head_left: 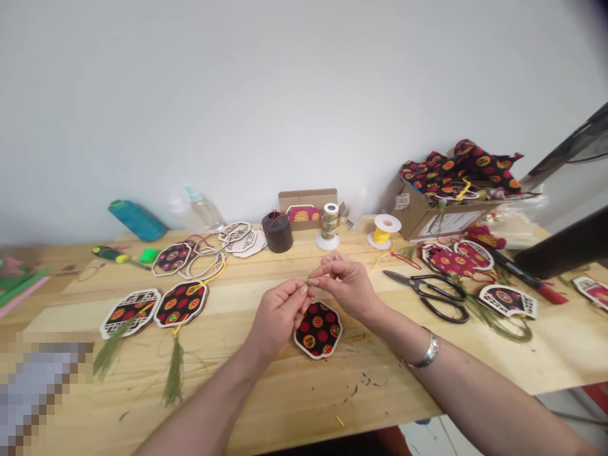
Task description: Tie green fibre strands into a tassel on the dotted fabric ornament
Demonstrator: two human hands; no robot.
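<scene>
Fingertips of my left hand (285, 305) and my right hand (342, 282) meet, both pinching a short piece of olive-green thread (309, 280). Most of the thread is hidden by the fingers. Just below them, a scalloped ornament (318, 329) with a pale wooden rim and black, red-patterned fabric lies flat on the table. To the right rest black-handled scissors (430, 291), blades partly apart. Two similar ornaments with green tassels lie on the left, one a patterned disc (181, 304), the other with a lattice frame (132, 313).
Along the wall stand a black spool (277, 233), an olive thread spool (330, 223), a yellow cord spool (384, 232) and a teal thread cone (137, 220). A cardboard box (418, 212) holds patterned fabric. A black post (565, 244) leans in from the right.
</scene>
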